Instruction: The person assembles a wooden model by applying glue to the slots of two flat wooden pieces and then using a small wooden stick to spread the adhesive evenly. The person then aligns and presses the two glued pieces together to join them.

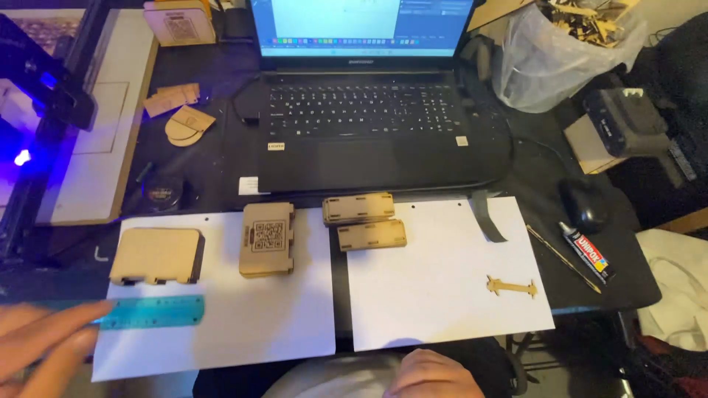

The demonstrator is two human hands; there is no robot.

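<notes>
blue ruler [151, 312] under flat left hand [40, 339]

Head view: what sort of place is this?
Probably a hobby laser-cutting desk: a machine glowing blue by a laptop, cut wooden pieces on paper sheets, and a bag of wood offcuts.

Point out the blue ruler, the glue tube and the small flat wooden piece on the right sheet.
blue ruler [155, 312], head view, middle of its strip.
glue tube [588, 254], head view, middle of its body.
small flat wooden piece [511, 287], head view, centre of its shaft.
</notes>
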